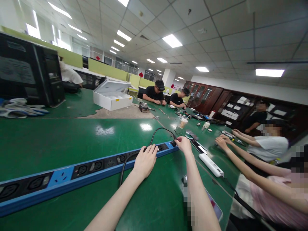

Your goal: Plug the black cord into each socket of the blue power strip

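Observation:
A long blue and black power strip [64, 175] lies slantwise across the green table. My left hand [146, 160] is laid over the strip, its fingers together and bent over the far edge; the thumb side is partly hidden. A black cable [123, 168] passes beneath this hand, and a loop of black cable [162, 129] arches behind it to the strip's right end. There, my right hand [184, 144] pinches a black plug [174, 140] at the last socket. How deep the plug sits cannot be made out.
A smartphone [216, 207] lies under my right forearm. To the right are a white power strip [211, 164] and a co-worker's hands [222, 141]. Behind stand an open white box [113, 99], a cup [183, 122], gloves [21, 108] and a black computer case [29, 70]. Other people sit around the table.

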`<state>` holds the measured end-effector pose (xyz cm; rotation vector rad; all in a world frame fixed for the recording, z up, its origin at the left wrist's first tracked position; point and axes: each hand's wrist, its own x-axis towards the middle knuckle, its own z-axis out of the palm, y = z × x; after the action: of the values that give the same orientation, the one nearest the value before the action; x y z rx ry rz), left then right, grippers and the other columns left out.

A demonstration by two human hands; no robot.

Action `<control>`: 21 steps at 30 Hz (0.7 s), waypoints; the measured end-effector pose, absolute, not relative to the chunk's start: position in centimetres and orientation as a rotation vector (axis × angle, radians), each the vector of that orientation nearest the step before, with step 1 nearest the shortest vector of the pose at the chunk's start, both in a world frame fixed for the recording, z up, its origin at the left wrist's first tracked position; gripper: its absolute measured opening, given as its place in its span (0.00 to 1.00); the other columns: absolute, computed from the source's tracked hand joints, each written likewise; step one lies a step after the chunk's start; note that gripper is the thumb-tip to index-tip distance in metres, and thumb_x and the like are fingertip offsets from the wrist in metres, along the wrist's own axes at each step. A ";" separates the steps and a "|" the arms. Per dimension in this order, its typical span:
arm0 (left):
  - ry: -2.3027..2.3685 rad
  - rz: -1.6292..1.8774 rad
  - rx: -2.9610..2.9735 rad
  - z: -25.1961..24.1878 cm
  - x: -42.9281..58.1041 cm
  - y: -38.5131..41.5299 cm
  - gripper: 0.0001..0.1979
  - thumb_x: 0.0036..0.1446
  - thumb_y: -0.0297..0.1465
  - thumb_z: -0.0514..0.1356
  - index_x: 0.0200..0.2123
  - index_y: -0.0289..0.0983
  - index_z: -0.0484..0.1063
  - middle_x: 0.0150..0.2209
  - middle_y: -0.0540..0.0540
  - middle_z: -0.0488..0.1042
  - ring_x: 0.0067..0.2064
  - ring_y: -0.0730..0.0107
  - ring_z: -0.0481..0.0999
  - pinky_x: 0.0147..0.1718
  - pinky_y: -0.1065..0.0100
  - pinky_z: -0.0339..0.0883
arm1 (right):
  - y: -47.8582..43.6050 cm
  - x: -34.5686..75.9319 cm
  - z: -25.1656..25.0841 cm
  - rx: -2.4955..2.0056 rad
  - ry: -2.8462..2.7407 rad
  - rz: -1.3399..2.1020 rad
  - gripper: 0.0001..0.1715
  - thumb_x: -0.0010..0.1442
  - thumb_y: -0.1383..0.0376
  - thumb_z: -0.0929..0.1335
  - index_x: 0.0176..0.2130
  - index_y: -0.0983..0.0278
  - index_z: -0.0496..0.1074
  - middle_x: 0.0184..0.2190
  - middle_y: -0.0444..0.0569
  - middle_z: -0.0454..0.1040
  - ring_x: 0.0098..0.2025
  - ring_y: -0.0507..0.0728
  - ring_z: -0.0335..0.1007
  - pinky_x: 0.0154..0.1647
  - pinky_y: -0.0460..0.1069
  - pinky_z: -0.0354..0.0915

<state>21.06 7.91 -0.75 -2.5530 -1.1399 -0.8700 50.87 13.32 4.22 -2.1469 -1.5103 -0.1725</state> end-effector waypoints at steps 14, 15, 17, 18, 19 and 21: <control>-1.156 -0.923 -2.560 -1.4 20.7 8.4 0.28 0.66 0.27 0.49 0.68 0.38 0.60 0.67 0.39 0.66 0.66 0.58 0.64 0.68 0.46 0.48 | 14.8 49.0 7.6 -2.261 -1.762 -0.306 0.10 0.53 0.57 0.74 0.34 0.60 0.81 0.32 0.54 0.81 0.39 0.62 0.79 0.39 0.51 0.70; -1.160 -0.924 -2.564 -1.5 20.7 8.4 0.28 0.65 0.27 0.49 0.68 0.38 0.60 0.67 0.39 0.66 0.67 0.58 0.64 0.68 0.46 0.48 | 15.1 49.0 7.9 -2.266 -1.787 -0.300 0.09 0.51 0.57 0.75 0.32 0.60 0.81 0.31 0.54 0.81 0.38 0.61 0.79 0.39 0.50 0.69; -1.162 -0.923 -2.572 -1.6 20.7 8.4 0.28 0.65 0.26 0.48 0.68 0.37 0.60 0.67 0.38 0.65 0.67 0.58 0.63 0.68 0.46 0.47 | 15.5 48.8 8.4 -2.283 -1.832 -0.284 0.08 0.49 0.59 0.77 0.28 0.60 0.80 0.29 0.54 0.80 0.37 0.62 0.79 0.38 0.50 0.69; -1.162 -0.920 -2.576 -1.6 20.7 8.4 0.28 0.66 0.26 0.48 0.68 0.37 0.60 0.68 0.38 0.65 0.67 0.58 0.63 0.68 0.47 0.48 | 15.7 48.8 8.6 -2.294 -1.849 -0.276 0.07 0.48 0.59 0.77 0.27 0.60 0.80 0.28 0.54 0.80 0.37 0.62 0.79 0.38 0.50 0.69; -1.163 -0.917 -2.578 -1.7 20.7 8.4 0.28 0.66 0.26 0.47 0.68 0.37 0.60 0.68 0.39 0.64 0.67 0.58 0.63 0.68 0.47 0.48 | 15.9 48.8 8.7 -2.305 -1.863 -0.271 0.07 0.48 0.59 0.77 0.27 0.60 0.80 0.27 0.53 0.80 0.36 0.62 0.79 0.38 0.50 0.69; -1.168 -0.907 -2.583 -1.7 20.7 8.4 0.28 0.66 0.25 0.47 0.68 0.37 0.60 0.69 0.39 0.63 0.68 0.58 0.62 0.67 0.49 0.49 | 16.0 48.9 8.6 -2.327 -1.880 -0.267 0.07 0.48 0.59 0.76 0.26 0.60 0.80 0.27 0.53 0.80 0.36 0.61 0.79 0.38 0.50 0.69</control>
<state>20.66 8.41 -1.73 -2.5832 -1.1680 -0.9074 48.85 16.04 8.61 -2.3272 -1.8805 -0.2667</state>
